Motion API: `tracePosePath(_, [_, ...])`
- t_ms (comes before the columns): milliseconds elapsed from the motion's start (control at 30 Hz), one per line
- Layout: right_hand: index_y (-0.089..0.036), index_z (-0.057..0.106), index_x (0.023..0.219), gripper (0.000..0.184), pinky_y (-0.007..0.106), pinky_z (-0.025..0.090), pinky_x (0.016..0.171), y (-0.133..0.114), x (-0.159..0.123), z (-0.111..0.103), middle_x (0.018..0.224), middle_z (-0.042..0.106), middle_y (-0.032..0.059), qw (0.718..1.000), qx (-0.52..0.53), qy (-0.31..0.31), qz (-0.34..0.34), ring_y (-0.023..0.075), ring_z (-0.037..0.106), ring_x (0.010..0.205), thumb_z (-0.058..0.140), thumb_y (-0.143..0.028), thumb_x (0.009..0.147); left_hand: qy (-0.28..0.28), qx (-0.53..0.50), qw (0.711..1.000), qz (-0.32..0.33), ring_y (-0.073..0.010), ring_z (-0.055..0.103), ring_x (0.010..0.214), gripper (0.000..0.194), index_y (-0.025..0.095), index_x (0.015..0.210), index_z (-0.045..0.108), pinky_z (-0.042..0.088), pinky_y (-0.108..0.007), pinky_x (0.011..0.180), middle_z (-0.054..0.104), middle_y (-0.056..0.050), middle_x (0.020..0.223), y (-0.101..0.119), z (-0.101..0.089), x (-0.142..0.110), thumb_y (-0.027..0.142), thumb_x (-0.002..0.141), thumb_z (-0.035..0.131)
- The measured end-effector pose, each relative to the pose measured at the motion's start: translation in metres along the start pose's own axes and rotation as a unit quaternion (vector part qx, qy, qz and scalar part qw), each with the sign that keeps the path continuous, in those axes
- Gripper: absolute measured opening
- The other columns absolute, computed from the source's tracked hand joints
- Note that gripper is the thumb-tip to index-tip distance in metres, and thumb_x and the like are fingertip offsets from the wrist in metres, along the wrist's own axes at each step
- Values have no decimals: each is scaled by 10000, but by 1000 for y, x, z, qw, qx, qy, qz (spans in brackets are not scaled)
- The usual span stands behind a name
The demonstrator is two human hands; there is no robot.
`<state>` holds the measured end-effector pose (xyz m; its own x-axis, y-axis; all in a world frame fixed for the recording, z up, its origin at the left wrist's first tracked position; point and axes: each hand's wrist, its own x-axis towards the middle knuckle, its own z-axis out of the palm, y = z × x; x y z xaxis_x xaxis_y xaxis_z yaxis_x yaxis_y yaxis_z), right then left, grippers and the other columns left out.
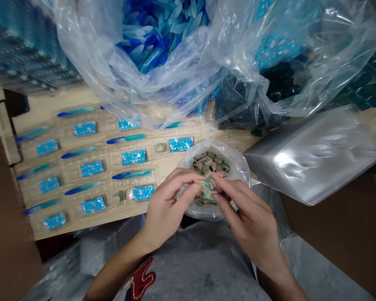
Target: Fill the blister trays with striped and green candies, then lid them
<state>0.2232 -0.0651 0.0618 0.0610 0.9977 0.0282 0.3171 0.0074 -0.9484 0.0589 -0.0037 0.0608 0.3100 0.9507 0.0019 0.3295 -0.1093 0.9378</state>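
Observation:
My left hand [167,209] and my right hand [252,213] meet over a white plastic bag [240,167]. Small green-and-tan striped pieces [211,161] fill the bag. Between the fingertips of both hands are a few similar striped pieces [207,184], blurred, so their exact kind and number cannot be made out. Left of the hands, clear plastic trays [108,192] hold blue patterned packets [134,157] and slim pointed blue-to-teal sticks [131,174]. One striped piece [160,147] sits in a tray compartment beside a packet; another striped piece [120,196] lies in a nearer tray.
A large clear bag [97,54] of blue pointed sticks stands at the back. Another clear bag [319,83] holds blue packets and dark pieces. A stack of clear plastic sleeves [319,154] lies right. Stacked trays [25,46] rise at the far left, by cardboard [9,217].

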Motion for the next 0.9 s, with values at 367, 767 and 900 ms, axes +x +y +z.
tracePosePath(367, [-292, 718, 1050, 270, 225, 561, 844, -3, 9, 2, 1006, 730, -33, 994, 83, 55, 49, 121, 682, 948, 611, -79, 921, -36, 36, 999, 10, -123, 700, 874, 253, 282, 1095, 742, 583, -223, 791, 756, 4, 962, 12, -2, -1, 143, 906, 646])
tracePosePath(767, [-321, 713, 1056, 278, 295, 549, 904, 0, 4, 16, 1058, 708, -18, 984, 124, 92, 90, 154, 658, 1023, 666, -112, 878, -40, 97, 988, 116, -121, 661, 1011, 476, 287, 1390, 545, 578, -219, 837, 661, -47, 1126, 2, 4, -9, 76, 964, 522])
tracePosePath(900, [-312, 703, 1051, 273, 340, 547, 927, 0, 2, 17, 1065, 705, -4, 986, 122, 89, 75, 177, 656, 1044, 646, -104, 883, -37, 103, 985, 135, -102, 653, 1029, 462, 251, 1367, 559, 559, -182, 860, 660, -42, 1118, 2, 4, -9, 44, 956, 515])
